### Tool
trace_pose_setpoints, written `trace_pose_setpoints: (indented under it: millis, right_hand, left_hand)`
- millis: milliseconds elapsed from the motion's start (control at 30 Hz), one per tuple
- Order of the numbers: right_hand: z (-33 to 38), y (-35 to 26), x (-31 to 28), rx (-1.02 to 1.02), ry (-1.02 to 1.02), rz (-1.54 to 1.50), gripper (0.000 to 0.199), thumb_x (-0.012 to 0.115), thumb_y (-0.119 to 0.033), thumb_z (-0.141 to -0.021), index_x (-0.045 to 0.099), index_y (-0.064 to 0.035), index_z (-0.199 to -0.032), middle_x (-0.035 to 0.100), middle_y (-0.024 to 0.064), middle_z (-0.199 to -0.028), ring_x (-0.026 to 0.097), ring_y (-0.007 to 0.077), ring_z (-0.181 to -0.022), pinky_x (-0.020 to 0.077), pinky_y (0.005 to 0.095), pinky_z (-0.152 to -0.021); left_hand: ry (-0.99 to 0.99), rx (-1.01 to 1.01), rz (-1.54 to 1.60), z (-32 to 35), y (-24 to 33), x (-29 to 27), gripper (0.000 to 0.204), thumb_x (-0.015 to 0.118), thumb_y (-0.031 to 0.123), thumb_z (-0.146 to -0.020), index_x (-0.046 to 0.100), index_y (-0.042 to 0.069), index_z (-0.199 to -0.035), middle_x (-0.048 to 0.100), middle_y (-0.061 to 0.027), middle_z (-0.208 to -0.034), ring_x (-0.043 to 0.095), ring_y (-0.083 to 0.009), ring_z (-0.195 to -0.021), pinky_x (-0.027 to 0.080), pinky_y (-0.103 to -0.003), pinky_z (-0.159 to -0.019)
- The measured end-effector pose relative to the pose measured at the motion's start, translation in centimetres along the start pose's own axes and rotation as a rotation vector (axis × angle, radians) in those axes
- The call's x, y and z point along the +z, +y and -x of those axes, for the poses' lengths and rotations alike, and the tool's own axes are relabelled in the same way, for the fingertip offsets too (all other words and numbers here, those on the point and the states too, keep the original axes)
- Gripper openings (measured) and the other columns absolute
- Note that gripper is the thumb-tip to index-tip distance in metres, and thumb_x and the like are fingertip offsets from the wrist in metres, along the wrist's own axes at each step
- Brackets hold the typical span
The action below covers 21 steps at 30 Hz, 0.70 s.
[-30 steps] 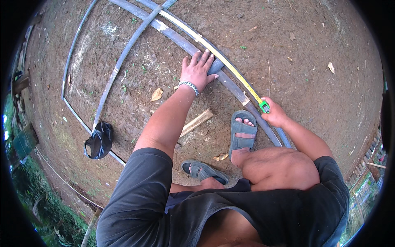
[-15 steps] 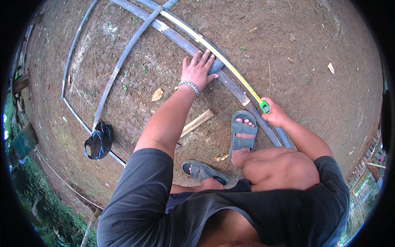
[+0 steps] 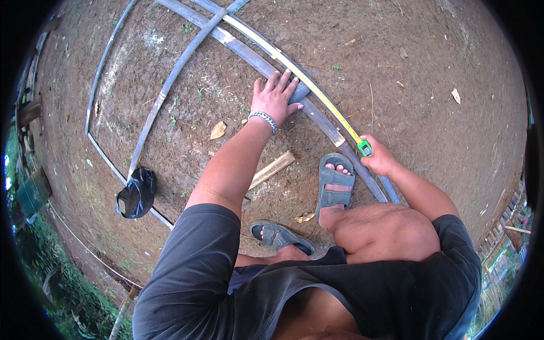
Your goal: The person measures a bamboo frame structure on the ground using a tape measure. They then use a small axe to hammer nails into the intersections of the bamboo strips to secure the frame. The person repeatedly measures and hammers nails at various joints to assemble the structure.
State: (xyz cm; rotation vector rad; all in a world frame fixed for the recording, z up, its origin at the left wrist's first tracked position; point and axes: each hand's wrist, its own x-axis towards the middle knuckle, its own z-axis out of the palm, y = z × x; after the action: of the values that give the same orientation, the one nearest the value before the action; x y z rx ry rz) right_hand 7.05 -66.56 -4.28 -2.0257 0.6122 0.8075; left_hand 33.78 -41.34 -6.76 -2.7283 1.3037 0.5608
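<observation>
We note the yellow tape blade (image 3: 294, 71) stretched along the grey bamboo strip (image 3: 249, 56) lying on the bare dirt ground (image 3: 442, 147). Left hand (image 3: 276, 97), fingers spread flat, presses blade and strip down; right hand (image 3: 378, 158) curls shut around the green tape case (image 3: 365, 149). Risk as we judge it: if the left palm lifts or slides, the blade could snap back or drift off the strip, spoiling the reading. The sandalled foot (image 3: 335, 181) just beside the strip could nudge it
</observation>
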Motion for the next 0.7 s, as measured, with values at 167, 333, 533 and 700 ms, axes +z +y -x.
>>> trace_pose_setpoints:
  millis: [167, 333, 533, 700]
  right_hand:
    - [0.0, -0.1, -0.1, 0.015, -0.015, -0.009, 0.068, 0.069, -0.018, -0.074, 0.048, -0.0064, -0.137, 0.065, 0.0273, -0.114, 0.064, 0.0430, -0.108, 0.0505, 0.0449, -0.092]
    - [-0.1, 0.5, 0.0, -0.006, -0.003, 0.003, 0.068, 0.070, -0.019, -0.074, 0.048, -0.0068, -0.137, 0.065, 0.0267, -0.114, 0.065, 0.0422, -0.107, 0.0506, 0.0450, -0.091]
    - [0.8, 0.3, -0.4, -0.041, -0.001, -0.057, 0.067, 0.070, -0.017, -0.073, 0.049, -0.0073, -0.136, 0.065, 0.0231, -0.107, 0.066, 0.0383, -0.099, 0.0510, 0.0429, -0.088]
    - [0.7, 2.2, -0.1, 0.028, 0.111, -0.338, 0.062, 0.063, -0.003, -0.080, 0.044, -0.0096, -0.139, 0.060, 0.0104, -0.103, 0.065, 0.0220, -0.090, 0.0549, 0.0378, -0.075]
  left_hand:
    - [-0.007, -0.005, 0.004, 0.1, 0.0, 0.0, 0.077, 0.053, 0.064, -0.093, 0.034, 0.027, -0.157, 0.026, 0.0018, -0.166, 0.027, -0.0235, -0.151, 0.022, -0.058, -0.120]
    - [0.078, -0.020, 0.018, 0.2, 0.1, 1.2, 0.076, 0.053, 0.066, -0.092, 0.039, 0.026, -0.155, 0.030, -0.0003, -0.164, 0.027, -0.0244, -0.151, 0.022, -0.056, -0.120]
    - [0.083, -0.098, 0.049, 0.7, 0.2, 1.4, 0.083, 0.054, 0.068, -0.090, 0.035, 0.022, -0.157, 0.028, -0.0030, -0.166, 0.022, -0.0257, -0.154, 0.016, -0.058, -0.123]
    - [0.095, -0.167, 0.121, 2.1, 0.6, 1.7, 0.090, 0.053, 0.068, -0.091, 0.029, 0.015, -0.159, 0.024, -0.0089, -0.167, 0.019, -0.0276, -0.155, 0.013, -0.058, -0.123]
